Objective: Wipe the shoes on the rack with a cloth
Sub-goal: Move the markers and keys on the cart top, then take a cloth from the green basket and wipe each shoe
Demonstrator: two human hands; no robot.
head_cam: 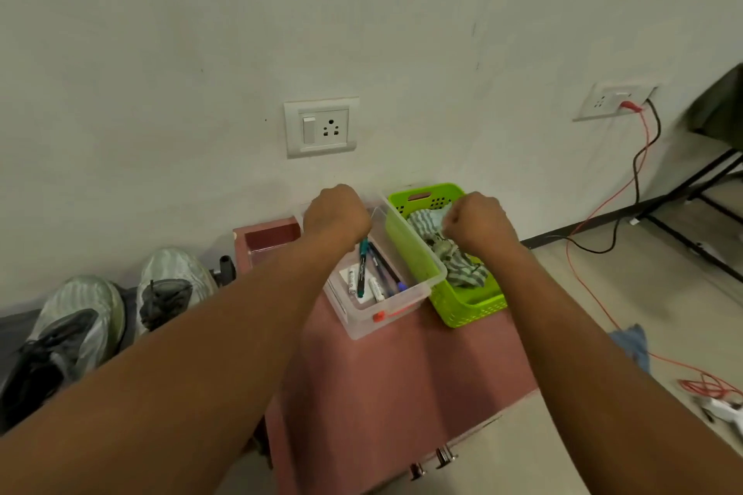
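**Grabbing a cloth first**

Striped cloth (462,265) sits bunched in the green basket (474,309) on the pink cabinet (386,386). My right hand (476,223) is curled over its upper end, fingers look pinched on the fabric. Left hand (335,215) is fisted over the clear bin (362,317) w/ markers (364,265); can't tell if it holds anything. Shoes (120,309) wait well off to my left. Risk, imo: yanking the cloth could drag the light basket off the cabinet edge, since nothing steadies it.
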